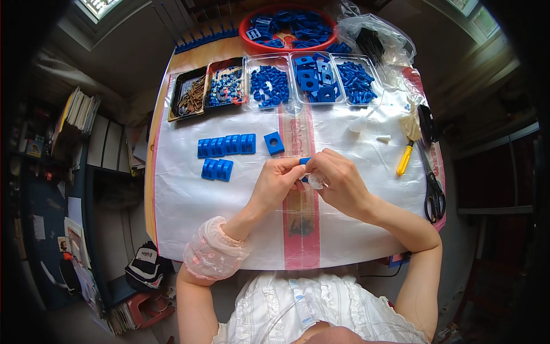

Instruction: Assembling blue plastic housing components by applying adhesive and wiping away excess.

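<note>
My left hand (pixel 274 182) is closed on a small blue plastic block (pixel 305 161), mostly covered by the fingers. Close against it, my right hand (pixel 342 179) has its fingers bent round a small clear, whitish object (pixel 315 181), perhaps a little bottle; its kind is not plain. Just beyond both hands lies a blue block with a round hole (pixel 274 143). To the left are a row of ribbed blue pieces (pixel 226 145) and a shorter row of similar pieces (pixel 217 169).
Open trays along the back hold brass-coloured screws (pixel 193 94), small rings (pixel 226 86) and blue parts (pixel 269 86). Behind stands a red basin (pixel 243 34). At right lie a white cone-shaped cap (pixel 384 139), a yellow-handled tool (pixel 404 160) and black scissors (pixel 434 200).
</note>
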Tool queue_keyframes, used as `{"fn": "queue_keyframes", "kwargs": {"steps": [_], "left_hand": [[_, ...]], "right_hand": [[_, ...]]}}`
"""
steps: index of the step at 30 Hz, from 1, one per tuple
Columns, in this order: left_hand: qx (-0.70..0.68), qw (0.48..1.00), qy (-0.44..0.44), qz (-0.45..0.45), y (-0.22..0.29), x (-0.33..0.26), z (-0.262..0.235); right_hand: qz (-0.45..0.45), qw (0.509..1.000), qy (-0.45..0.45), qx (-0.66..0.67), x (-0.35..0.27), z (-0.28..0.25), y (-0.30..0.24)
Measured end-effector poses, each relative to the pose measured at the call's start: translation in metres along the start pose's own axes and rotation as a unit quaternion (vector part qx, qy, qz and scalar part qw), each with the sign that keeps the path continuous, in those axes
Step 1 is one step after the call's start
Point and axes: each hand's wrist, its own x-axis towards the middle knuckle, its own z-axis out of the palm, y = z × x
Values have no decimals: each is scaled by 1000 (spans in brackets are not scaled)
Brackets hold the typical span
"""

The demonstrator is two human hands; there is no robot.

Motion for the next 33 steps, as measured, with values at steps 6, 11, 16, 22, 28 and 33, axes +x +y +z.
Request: {"fn": "queue_keyframes", "kwargs": {"steps": [6,11,16,22,28,33], "left_hand": [[8,1000,-6,-1,2,0,-1],[16,1000,-4,-7,1,0,0],[14,1000,-12,-13,3,0,-2],[29,999,-12,-7,5,1,0],[27,1000,-15,-5,3,0,0],[13,1000,-20,-21,2,1,-3]], "right_hand": [[-15,999,-46,-4,1,-3,-5],[0,996,-78,-53,-1,-12,-6],[31,995,-34,-92,-3,-32,6],[54,998,3,-8,-5,-33,-6],[26,998,-5,-51,-7,-12,1],[57,980,45,-185,-15,-42,21]]}}
